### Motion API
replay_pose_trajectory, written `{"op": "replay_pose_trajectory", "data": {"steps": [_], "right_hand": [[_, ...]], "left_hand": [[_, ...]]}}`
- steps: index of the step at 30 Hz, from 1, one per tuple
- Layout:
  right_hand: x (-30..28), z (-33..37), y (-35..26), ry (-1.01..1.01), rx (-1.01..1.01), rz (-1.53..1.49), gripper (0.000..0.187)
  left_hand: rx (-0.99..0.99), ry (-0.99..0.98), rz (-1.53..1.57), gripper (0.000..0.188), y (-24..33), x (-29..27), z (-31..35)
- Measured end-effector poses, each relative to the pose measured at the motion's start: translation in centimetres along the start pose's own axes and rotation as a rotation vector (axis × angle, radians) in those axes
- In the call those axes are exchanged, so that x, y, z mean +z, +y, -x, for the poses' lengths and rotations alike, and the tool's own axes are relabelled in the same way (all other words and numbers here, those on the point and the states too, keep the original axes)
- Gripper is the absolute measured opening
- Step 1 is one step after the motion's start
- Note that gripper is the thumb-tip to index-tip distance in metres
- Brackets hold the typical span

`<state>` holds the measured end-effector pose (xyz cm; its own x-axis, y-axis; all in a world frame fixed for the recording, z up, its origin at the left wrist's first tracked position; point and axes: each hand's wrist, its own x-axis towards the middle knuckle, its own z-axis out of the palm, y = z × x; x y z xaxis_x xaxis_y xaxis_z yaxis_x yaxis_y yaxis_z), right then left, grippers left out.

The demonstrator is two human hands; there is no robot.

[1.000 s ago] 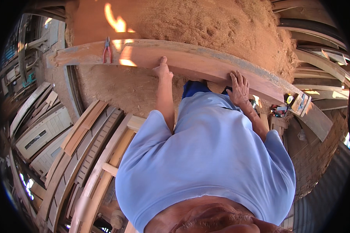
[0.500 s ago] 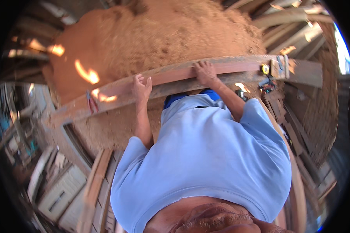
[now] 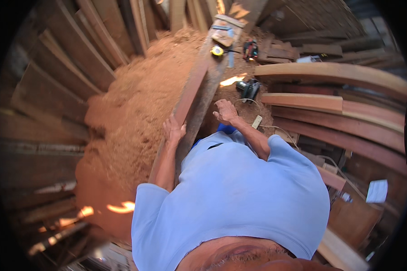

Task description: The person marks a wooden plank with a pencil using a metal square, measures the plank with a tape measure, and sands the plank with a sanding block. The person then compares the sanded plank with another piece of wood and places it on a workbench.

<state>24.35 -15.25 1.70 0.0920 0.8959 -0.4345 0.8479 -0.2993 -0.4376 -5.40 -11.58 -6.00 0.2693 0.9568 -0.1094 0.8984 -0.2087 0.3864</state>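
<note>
A long reddish wooden board (image 3: 191, 95) lies along a weathered grey plank (image 3: 205, 86) that runs away from me. My left hand (image 3: 174, 129) grips the reddish board, fingers over its top and thumb on the near side. My right hand (image 3: 226, 111) is off the wood, to the right of the plank, with its fingers apart and nothing in them. Nearest to it is a dark green and black power tool (image 3: 248, 90) on the sawdust. A yellow tape measure (image 3: 217, 50) sits at the plank's far end, beside a small wooden block (image 3: 223, 39).
Heaped sawdust (image 3: 126, 122) spreads left of the plank. Boards (image 3: 68, 58) lean at the far left; several long timbers (image 3: 330, 74) are stacked on the right. A red and black tool (image 3: 250, 49) lies beyond the power tool. A pale cable (image 3: 282, 131) trails across the right side.
My view has swung to the right, bringing the power tool and stacked timbers into sight. My right hand has let go of the board and moved off it; my left hand stays on it.
</note>
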Motion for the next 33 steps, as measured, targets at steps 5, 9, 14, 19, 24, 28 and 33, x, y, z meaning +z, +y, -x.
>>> {"op": "replay_pose_trajectory", "data": {"steps": [5, 9, 14, 19, 24, 28, 33], "right_hand": [[1.2, 2.9, 9.0, -0.025, 0.191, -0.244, 0.05], [1.8, 5.9, 12.7, -0.147, 0.198, -0.311, 0.05], [4.0, 8.8, 19.0, -0.067, 0.179, -0.375, 0.054], [0.7, 10.3, 29.8, 0.203, 0.458, -0.633, 0.064], [-7.6, 17.6, 49.6, 0.708, 0.891, -0.412, 0.066], [-20.7, 21.4, 55.2, 0.777, 1.049, -0.259, 0.063], [-29.5, 27.1, 59.8, 0.812, 1.228, 0.02, 0.062]], "left_hand": [[-0.119, -0.023, -0.068, 0.07, 3.2, -1.7, 0.0], [-0.089, -0.035, -0.099, 0.073, 2.1, -0.7, 0.1], [-0.134, -0.103, -0.222, 0.075, 1.2, 0.5, -0.1], [-0.329, -0.252, -0.428, 0.087, 1.2, -0.3, -0.9], [-0.43, -0.414, -0.609, 0.108, 5.7, -1.0, -3.0], [-0.562, -0.231, -0.729, 0.121, 6.7, 0.3, -2.2], [-0.642, -0.312, -0.547, 0.121, 12.1, 4.3, -6.4]]}}
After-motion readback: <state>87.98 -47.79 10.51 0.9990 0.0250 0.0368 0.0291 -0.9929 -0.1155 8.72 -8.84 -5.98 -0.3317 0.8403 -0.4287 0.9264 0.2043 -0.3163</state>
